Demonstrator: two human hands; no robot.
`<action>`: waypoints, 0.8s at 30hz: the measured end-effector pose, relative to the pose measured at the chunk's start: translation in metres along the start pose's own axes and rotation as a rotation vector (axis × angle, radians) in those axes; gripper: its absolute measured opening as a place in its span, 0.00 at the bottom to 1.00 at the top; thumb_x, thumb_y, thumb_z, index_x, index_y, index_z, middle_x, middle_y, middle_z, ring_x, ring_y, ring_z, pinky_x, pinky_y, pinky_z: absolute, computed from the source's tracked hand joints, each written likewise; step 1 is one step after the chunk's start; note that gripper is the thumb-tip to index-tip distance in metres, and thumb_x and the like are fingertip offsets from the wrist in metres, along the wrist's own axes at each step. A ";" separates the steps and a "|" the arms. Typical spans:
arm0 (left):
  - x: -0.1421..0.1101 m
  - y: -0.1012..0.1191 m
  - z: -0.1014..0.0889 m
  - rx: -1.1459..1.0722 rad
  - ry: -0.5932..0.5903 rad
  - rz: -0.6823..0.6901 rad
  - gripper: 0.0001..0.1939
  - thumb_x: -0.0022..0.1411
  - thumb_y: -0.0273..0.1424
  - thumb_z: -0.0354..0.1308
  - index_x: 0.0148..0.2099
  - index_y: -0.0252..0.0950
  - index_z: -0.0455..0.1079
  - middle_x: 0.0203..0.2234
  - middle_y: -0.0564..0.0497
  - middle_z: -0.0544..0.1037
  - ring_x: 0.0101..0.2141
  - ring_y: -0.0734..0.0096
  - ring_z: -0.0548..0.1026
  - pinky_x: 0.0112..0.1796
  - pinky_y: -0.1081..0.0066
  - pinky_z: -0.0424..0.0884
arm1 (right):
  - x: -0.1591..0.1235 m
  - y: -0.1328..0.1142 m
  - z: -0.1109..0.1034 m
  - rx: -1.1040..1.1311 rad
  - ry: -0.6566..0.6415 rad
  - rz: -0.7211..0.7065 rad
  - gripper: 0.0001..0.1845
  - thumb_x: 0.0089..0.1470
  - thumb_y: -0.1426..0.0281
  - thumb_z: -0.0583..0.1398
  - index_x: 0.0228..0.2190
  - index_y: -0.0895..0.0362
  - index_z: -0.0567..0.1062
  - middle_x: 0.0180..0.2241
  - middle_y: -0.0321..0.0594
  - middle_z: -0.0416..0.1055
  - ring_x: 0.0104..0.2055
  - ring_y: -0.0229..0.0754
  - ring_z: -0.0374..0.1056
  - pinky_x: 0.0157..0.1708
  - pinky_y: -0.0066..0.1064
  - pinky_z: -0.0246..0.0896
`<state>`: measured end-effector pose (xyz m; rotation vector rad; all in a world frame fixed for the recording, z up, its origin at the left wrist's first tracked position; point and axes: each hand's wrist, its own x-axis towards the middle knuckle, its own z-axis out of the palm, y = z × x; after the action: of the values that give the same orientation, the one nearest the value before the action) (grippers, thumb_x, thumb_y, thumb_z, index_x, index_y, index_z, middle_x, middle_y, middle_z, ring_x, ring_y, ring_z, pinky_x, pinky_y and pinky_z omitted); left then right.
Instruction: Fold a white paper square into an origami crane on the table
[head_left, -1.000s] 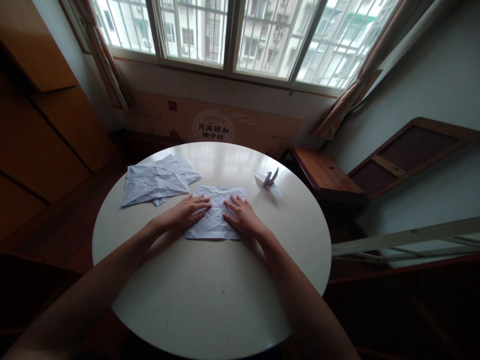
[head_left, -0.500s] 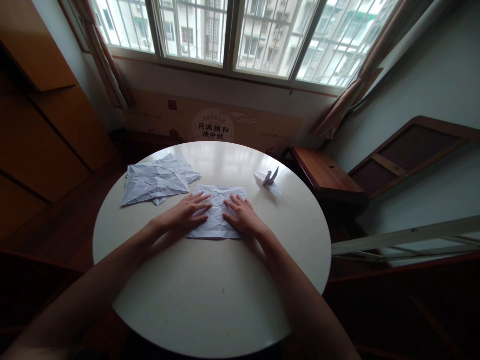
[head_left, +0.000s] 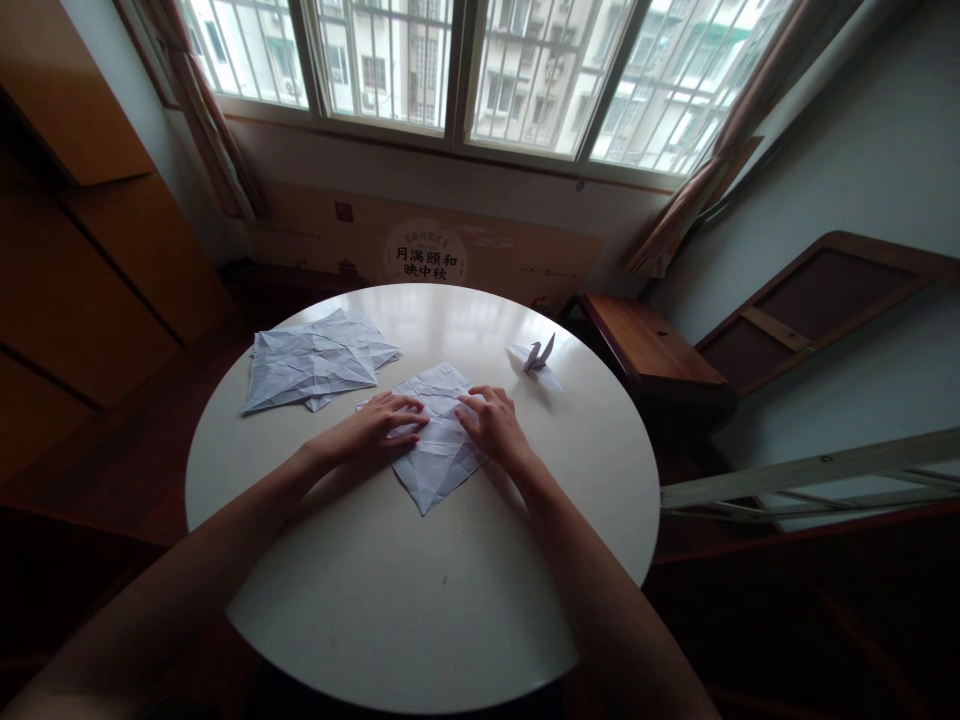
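A creased square sheet of white paper (head_left: 437, 455) lies on the round white table (head_left: 360, 590), one corner pointing toward me. My left hand (head_left: 386, 420) rests on the sheet's left part, fingers apart and slightly bent. On the right part sits my right hand (head_left: 491, 422), its fingers curled a little more and touching the paper, not closed round it. Both hands cover the side corners in part. Beyond my right hand stands a folded paper crane (head_left: 537, 358).
Several creased paper sheets (head_left: 311, 365) lie stacked at the table's back left. A wooden bench or small table (head_left: 656, 340) stands behind on the right, a wooden cabinet (head_left: 135, 260) on the left. A barred window (head_left: 536, 80) is at the back.
The paper sheet has turned about an eighth of a turn, from edge-on to corner toward me. My right hand's fingers have bent more. The crane and the stack stay put.
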<state>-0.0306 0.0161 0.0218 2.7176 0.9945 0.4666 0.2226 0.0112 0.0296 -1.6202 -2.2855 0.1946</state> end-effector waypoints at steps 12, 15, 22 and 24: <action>-0.002 -0.008 0.002 0.118 -0.067 -0.164 0.24 0.72 0.43 0.47 0.65 0.41 0.65 0.64 0.41 0.64 0.64 0.51 0.60 0.62 0.50 0.54 | 0.000 0.001 0.003 -0.046 -0.262 -0.036 0.32 0.64 0.52 0.51 0.65 0.51 0.61 0.69 0.47 0.48 0.71 0.55 0.41 0.66 0.48 0.40; -0.003 -0.010 0.000 0.095 -0.125 -0.170 0.31 0.69 0.51 0.48 0.67 0.41 0.61 0.66 0.41 0.61 0.66 0.48 0.57 0.63 0.48 0.50 | 0.000 0.001 0.003 -0.044 -0.261 -0.034 0.32 0.64 0.53 0.51 0.65 0.51 0.61 0.69 0.47 0.48 0.71 0.55 0.41 0.66 0.48 0.40; -0.004 -0.014 0.001 0.068 -0.125 -0.166 0.30 0.70 0.50 0.46 0.67 0.42 0.60 0.66 0.43 0.60 0.66 0.50 0.56 0.64 0.49 0.48 | 0.000 0.002 0.005 -0.034 -0.255 -0.038 0.32 0.64 0.53 0.52 0.65 0.52 0.61 0.69 0.48 0.48 0.71 0.57 0.40 0.66 0.48 0.39; -0.004 -0.013 0.000 0.065 -0.125 -0.167 0.30 0.70 0.50 0.46 0.67 0.42 0.61 0.66 0.43 0.61 0.66 0.50 0.56 0.64 0.48 0.48 | 0.000 0.003 0.005 -0.035 -0.254 -0.040 0.32 0.64 0.53 0.52 0.65 0.52 0.61 0.69 0.48 0.48 0.71 0.57 0.40 0.66 0.48 0.39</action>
<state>-0.0414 0.0231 0.0171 2.6519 1.2077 0.2357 0.2231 0.0124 0.0239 -1.6481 -2.5189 0.3725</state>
